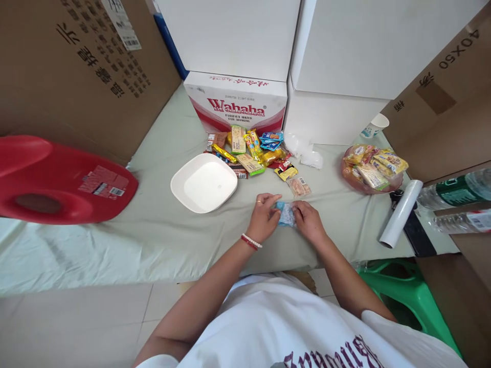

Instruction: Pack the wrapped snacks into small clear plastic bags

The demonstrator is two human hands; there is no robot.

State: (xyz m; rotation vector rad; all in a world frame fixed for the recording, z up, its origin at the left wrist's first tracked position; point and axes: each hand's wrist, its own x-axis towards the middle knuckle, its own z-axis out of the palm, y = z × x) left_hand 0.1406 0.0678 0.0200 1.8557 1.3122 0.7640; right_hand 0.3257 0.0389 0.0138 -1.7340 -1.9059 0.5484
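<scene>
A small blue-and-clear plastic packet (286, 214) is held low over the table between my hands; its contents are too small to make out. My left hand (263, 220), with beads on the wrist, closes its thumb and fingers at the packet's left edge. On the other side, my right hand (310, 223) pinches the right edge. Just beyond them lies a pinkish clear packet (298, 187). Behind that is a pile of wrapped snacks (249, 164) in yellow, green, blue and brown. A white dish (202, 180) stands to the left of the pile.
A Wahaha carton (238, 105) and white boxes (337, 117) line the back. At right are a bowl of packaged snacks (374, 168), a paper cup (376, 125), a white roll (401, 214) and plastic bottles (460, 191). A red jug (65, 184) stands left; a green stool (410, 301) is below.
</scene>
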